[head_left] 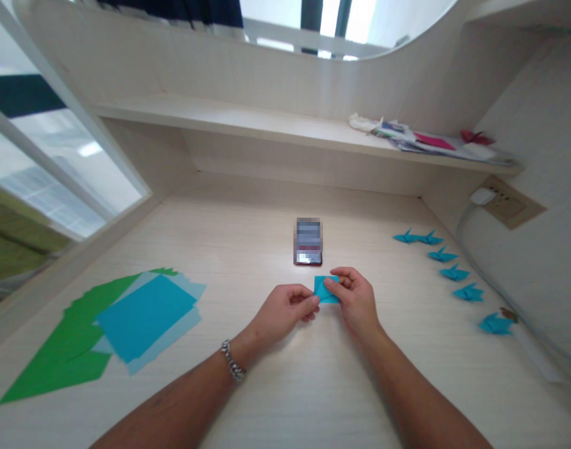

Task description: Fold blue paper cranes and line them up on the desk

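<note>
A small folded piece of blue paper (326, 289) is held between both hands, over the middle of the desk. My left hand (290, 310) pinches its lower left corner between thumb and fingers. With the thumb on top, my right hand (357, 300) grips the paper's right side, and its fingers curl behind. A crease or flap edge shows slanting across the lower part of the paper. Just beyond it lies a phone (308, 242) with its screen lit and blurred.
Several folded blue paper cranes (454, 273) line the desk's right side. Blue sheets (148, 318) lie over green sheets (56, 368) on the left. A cable (482, 268) runs from the wall socket (512, 202) down the right edge. Papers (421, 140) rest on the shelf (267, 128).
</note>
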The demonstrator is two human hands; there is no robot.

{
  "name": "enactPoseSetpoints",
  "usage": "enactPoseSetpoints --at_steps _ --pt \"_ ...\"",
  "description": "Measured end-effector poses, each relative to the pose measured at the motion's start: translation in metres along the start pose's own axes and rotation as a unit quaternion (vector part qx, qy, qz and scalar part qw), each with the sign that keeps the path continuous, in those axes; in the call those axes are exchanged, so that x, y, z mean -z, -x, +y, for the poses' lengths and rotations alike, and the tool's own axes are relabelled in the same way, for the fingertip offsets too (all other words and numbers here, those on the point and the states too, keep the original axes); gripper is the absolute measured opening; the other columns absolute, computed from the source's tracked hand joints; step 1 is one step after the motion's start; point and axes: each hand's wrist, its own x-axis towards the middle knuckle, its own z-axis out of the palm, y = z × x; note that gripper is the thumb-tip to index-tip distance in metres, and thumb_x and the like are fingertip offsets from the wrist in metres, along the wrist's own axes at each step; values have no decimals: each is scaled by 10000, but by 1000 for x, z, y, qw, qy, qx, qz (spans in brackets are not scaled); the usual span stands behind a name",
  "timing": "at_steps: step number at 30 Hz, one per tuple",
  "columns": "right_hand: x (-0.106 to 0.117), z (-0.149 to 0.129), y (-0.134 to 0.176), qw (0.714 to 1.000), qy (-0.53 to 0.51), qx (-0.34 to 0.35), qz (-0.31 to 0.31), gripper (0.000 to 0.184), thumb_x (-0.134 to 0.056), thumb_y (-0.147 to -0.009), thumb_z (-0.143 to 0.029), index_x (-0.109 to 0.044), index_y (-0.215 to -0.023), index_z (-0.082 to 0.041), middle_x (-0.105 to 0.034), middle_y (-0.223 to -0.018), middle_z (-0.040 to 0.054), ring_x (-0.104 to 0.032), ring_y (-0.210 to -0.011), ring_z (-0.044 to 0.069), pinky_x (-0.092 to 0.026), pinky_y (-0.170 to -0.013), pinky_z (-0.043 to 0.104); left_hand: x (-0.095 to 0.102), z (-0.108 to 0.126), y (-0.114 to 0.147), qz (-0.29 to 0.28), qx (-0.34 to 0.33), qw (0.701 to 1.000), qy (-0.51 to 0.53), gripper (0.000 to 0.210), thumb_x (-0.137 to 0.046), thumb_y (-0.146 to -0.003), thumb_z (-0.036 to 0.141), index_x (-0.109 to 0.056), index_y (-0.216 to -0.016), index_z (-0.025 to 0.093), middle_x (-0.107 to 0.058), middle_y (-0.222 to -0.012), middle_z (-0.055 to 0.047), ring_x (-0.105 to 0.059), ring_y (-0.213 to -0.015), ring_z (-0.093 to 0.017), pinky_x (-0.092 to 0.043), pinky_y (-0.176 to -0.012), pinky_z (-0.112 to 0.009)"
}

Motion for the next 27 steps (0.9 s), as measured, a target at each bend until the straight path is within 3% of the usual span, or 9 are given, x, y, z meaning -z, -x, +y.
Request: enactPoseSetpoints --at_steps 13,16,20,27 --pt "0 -5 0 999 -2 -27 -31 303 -777 -614 -313 -639 -854 -188 -628 -644 -15 -547 -556 128 -411 -520 246 2 0 2 7 -28 996 -90 211 -615 -784 313 -649 -660 146 -639 -592 -34 -561 -563 -148 -422 -567 -254" --pt "1 -4 -1 998 5 -44 -50 341 -753 -652 -376 -630 -911 -191 -627 -631 -20 -546 -546 126 -420 -516 244 3 0 0 24 -34 996 -80 228 -606 -794 323 -648 -651 149 -635 -593 -33 -556 -560 -146 -422 -571 -256" --pt "2 -5 -2 997 35 -39 -59 409 -801 -590 -379 -616 -891 -173 -616 -599 -28 -557 -544 127 -470 -546 263 4 0 -2 59 -30 996 -52 235 -618 -790 326 -636 -640 147 -625 -589 -27 -543 -550 -138 -417 -562 -250" --pt "2 -8 -2 996 51 -28 -60 425 -797 -600 -391 -610 -917 -176 -585 -546 -50 -538 -514 121 -473 -525 257 3 -2 -3 60 -25 997 -38 227 -607 -814 313 -626 -672 137 -630 -612 -32 -544 -551 -131 -431 -560 -251"
